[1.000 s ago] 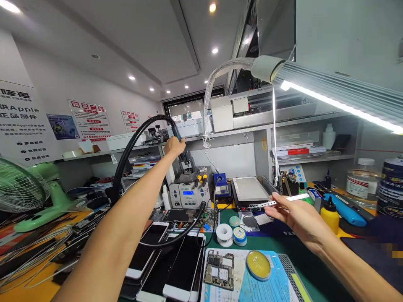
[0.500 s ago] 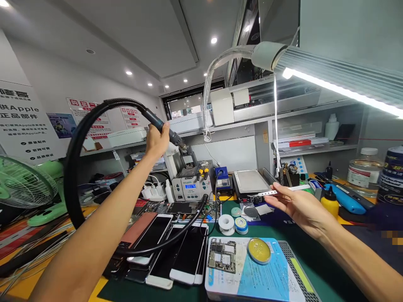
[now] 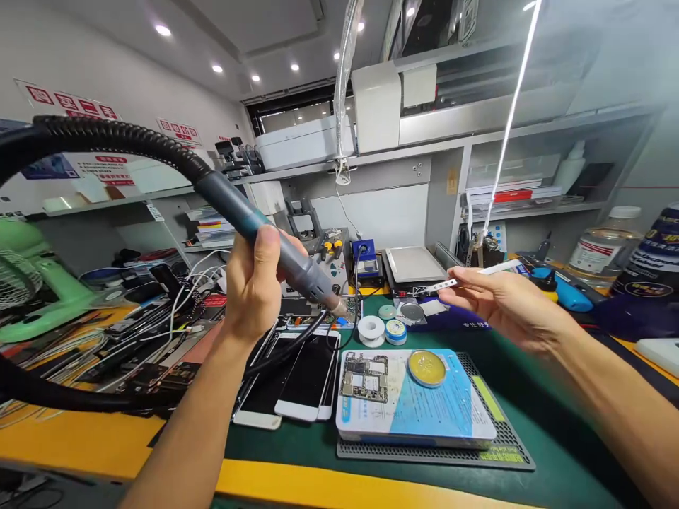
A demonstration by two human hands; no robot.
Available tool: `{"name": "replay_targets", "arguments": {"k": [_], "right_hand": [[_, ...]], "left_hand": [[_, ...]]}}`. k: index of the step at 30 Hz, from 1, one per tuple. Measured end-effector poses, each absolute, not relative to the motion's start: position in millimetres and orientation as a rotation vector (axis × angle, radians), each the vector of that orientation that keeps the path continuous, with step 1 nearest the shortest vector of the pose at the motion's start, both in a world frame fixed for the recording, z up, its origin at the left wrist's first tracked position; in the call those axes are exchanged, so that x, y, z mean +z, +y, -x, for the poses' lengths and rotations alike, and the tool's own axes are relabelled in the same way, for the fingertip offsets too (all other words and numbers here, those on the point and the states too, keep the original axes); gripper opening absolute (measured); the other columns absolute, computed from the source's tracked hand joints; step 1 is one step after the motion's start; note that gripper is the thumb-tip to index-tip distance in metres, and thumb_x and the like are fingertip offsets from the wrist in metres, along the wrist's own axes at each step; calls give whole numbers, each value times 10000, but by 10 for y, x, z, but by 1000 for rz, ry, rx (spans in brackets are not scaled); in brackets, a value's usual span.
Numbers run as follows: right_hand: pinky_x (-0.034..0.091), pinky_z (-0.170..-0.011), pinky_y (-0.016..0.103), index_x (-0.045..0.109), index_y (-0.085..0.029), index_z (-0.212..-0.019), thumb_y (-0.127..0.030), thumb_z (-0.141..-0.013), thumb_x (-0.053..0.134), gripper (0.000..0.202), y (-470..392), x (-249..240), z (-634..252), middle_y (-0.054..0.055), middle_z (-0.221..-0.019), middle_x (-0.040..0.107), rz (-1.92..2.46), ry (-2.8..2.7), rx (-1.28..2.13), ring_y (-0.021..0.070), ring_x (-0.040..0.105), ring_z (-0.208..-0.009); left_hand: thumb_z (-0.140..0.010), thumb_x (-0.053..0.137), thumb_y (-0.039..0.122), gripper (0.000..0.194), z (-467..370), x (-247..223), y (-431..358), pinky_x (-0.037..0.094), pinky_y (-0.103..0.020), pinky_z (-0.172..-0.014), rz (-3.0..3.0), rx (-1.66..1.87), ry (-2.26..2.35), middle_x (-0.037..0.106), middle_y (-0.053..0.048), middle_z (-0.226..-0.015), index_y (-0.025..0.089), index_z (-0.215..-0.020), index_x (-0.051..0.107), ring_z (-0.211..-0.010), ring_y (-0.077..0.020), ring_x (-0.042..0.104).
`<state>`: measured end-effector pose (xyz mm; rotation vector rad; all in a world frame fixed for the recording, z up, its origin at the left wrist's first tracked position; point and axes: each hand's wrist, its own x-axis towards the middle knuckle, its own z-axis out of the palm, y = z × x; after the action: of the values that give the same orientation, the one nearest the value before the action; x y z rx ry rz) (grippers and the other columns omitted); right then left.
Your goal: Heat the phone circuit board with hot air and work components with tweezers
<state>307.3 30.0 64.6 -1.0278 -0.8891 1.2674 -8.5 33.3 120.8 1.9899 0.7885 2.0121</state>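
Note:
My left hand (image 3: 254, 283) is wrapped round the dark handle of a hot air gun (image 3: 247, 215). Its metal nozzle (image 3: 339, 305) points down to the right, and a ribbed black hose (image 3: 122, 138) arches off to the left. In my right hand (image 3: 503, 300), thumb and fingers pinch white tweezers (image 3: 443, 285) with holes along the arm, the thin tips toward the left. Between and below both hands, a bare phone circuit board (image 3: 365, 377) lies on a blue and white box (image 3: 424, 417). Beside it on the box stands a round tin of yellow paste (image 3: 427, 368).
Several phones (image 3: 305, 378) lie left of the box. A white spool (image 3: 371, 330) and a solder reel (image 3: 395, 331) sit behind it. The hot air station (image 3: 339, 272) stands at the back. Bottles (image 3: 599, 244) stand at right; a green fan (image 3: 42, 276) is far left.
My left hand has lifted the hot air gun off the station's holder and brought it nearer, down and to the right. My right hand still holds the tweezers. The view has tilted downward.

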Motion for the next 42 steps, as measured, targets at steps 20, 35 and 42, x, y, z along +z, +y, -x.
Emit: {"name": "replay_targets", "arguments": {"k": [20,35,42], "right_hand": [[504,-694,301,766,-249,-687,-466,-786,752,239,-87,603,-2611,51,-878,744,1194,-1736,1202,250,649,-839],[488,-609,346,742,-293,-717,-522,-767,731,235,-169,634,-2521,32,-803,732,1333,-1827,1118,291,651,-768],[531,-619,320,762,-312,-726,-528,-758,739,219,-189,657,-2576,25,-905,767,1371,-1851,1050,291,688,-838]], "left_hand": [[-1003,447,410,310,-86,782,197,469,-319,-595,-1958,1934,566,590,-42,-748,180,-858,596,-699,-165,588],[-986,473,420,268,-182,723,106,468,-346,-606,-1880,1853,602,571,-38,-768,201,-877,584,-694,-182,573],[-998,455,443,306,-239,726,137,462,-324,-587,-1852,1887,630,572,-27,-763,191,-881,583,-690,-163,573]]}}
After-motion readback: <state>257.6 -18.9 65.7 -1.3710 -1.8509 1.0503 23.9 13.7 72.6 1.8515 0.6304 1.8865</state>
